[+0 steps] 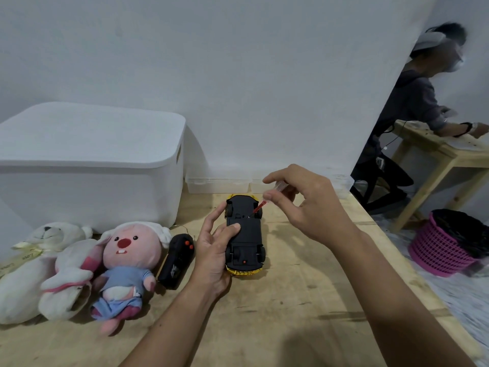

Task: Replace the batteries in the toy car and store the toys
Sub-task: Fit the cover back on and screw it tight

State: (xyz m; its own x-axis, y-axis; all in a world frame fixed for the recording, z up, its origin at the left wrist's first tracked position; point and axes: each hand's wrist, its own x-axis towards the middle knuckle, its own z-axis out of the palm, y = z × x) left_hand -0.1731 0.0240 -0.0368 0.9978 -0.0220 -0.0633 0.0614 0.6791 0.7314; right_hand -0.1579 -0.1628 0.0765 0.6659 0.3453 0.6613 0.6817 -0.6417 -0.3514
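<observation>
Three plush toys (79,268), one car (244,235), one remote (176,260), two boxes (92,165).

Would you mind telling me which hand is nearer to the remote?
Left. The left hand is just right of the remote; the right hand is beyond the car.

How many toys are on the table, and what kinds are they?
Stuffed toys: 3 (white bear, white bunny, pink beaver)
Toy car: 1
Remote control: 1
Total: 5

Dim, soft overhead light, faint shadows on the table (304,300), wide-angle bending at blurred edges.
</observation>
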